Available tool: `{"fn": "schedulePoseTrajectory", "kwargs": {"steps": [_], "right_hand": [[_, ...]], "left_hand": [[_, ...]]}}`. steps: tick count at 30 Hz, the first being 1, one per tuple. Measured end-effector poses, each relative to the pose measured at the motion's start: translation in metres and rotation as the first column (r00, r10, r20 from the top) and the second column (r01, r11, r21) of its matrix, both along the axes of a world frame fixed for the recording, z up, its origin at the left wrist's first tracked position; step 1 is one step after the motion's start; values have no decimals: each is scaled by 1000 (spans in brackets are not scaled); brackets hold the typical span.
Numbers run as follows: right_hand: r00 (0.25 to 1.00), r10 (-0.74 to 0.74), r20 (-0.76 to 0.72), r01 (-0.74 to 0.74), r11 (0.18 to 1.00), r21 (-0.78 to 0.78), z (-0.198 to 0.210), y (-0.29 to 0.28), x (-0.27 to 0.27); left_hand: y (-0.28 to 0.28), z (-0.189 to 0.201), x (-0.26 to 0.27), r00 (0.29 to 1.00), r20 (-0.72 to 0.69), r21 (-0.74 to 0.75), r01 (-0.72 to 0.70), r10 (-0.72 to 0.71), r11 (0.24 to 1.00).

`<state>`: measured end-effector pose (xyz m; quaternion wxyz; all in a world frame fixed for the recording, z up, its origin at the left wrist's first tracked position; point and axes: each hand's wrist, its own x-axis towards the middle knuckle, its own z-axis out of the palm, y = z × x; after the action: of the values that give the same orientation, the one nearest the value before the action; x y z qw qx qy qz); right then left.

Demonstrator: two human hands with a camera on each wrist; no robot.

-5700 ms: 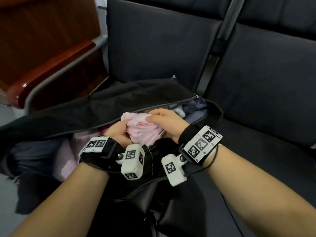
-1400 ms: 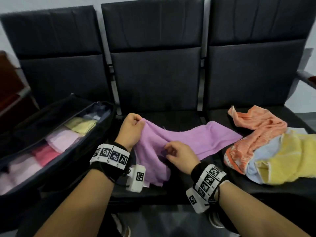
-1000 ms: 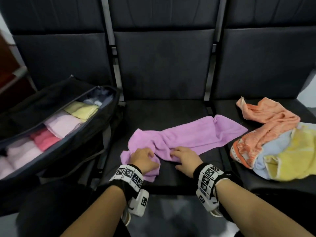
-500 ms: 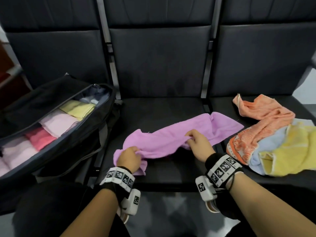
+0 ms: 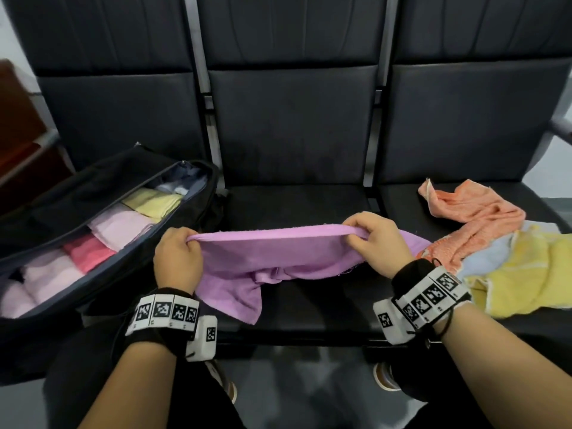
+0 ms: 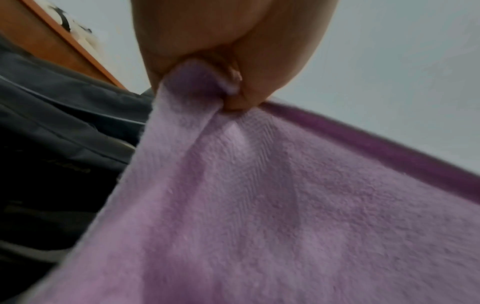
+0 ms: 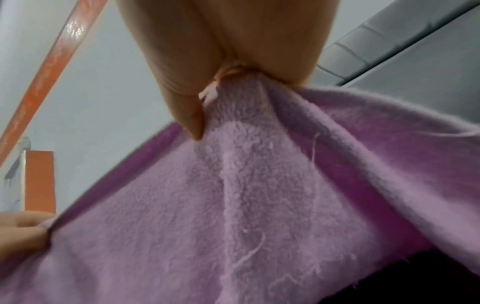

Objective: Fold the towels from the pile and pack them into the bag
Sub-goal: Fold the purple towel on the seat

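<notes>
While its top edge is pinched at both ends, the purple towel [image 5: 266, 258] is held stretched above the middle seat [image 5: 297, 199].

At six o'clock, nearest the camera, the left hand [image 5: 178, 258] and right hand [image 5: 376, 243] are each closed round an end of that edge, thumb against curled fingers [image 6: 233, 98], and the cloth is drawn taut between them; half a second ago it was bunched low on the cushion, so it has been lifted and opened out, and the first fold is judged ready to be made. Its lower part hangs crumpled toward the seat. At three o'clock the unfolded pile [image 5: 495, 258] is left waiting. At nine o'clock, farther back, the open bag [image 5: 93, 187] is seen with folded towels [image 5: 117, 224] already packed.
</notes>
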<state>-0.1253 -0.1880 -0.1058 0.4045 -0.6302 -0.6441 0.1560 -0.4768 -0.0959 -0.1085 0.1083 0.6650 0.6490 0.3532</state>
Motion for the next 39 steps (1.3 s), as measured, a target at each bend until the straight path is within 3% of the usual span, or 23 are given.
{"fn": "schedulePoseTrajectory", "kwargs": {"steps": [4,9,15,17,22,24,27,30,32,36,39], "right_hand": [[997,-70,18,69,997,37,-3,0,8],[936,-211,281,209,977,38,-10,-4,26],[862,-268,430,359,922,-145,-30,-10,44],[885,-288,366,382,899,-216,-36,-10,43],[963,-262,-66,238,938,-253,-23,-3,10],[947,-187,-260,130,966,-222,-8,0,-14],[875,-49,-481,-34,986,-161,14,-4,-50],[872,101,-479,-197,968,-156,31,-8,-68],[884,174,-435,-269,949,-165,36,-10,-73],[889,202,-411,-294,940,-173,31,-14,-75],[881,216,-422,-303,941,-151,26,-17,-73]], "left_hand": [[-4,4,-6,999,44,48,19,-21,999],[-2,19,-12,955,298,80,-29,4,996],[13,30,-28,844,529,101,-162,85,982],[13,22,-27,819,560,17,-161,124,987],[-3,-8,-2,788,582,-334,3,203,942],[-19,-8,18,760,633,-387,145,148,911],[-43,4,49,736,677,-346,324,-5,880],[-54,17,72,766,615,-257,417,-185,872],[-60,24,83,759,557,-213,523,-338,825],[-67,30,97,700,478,-217,680,-532,700],[-73,29,99,693,423,-237,706,-584,667]]}}
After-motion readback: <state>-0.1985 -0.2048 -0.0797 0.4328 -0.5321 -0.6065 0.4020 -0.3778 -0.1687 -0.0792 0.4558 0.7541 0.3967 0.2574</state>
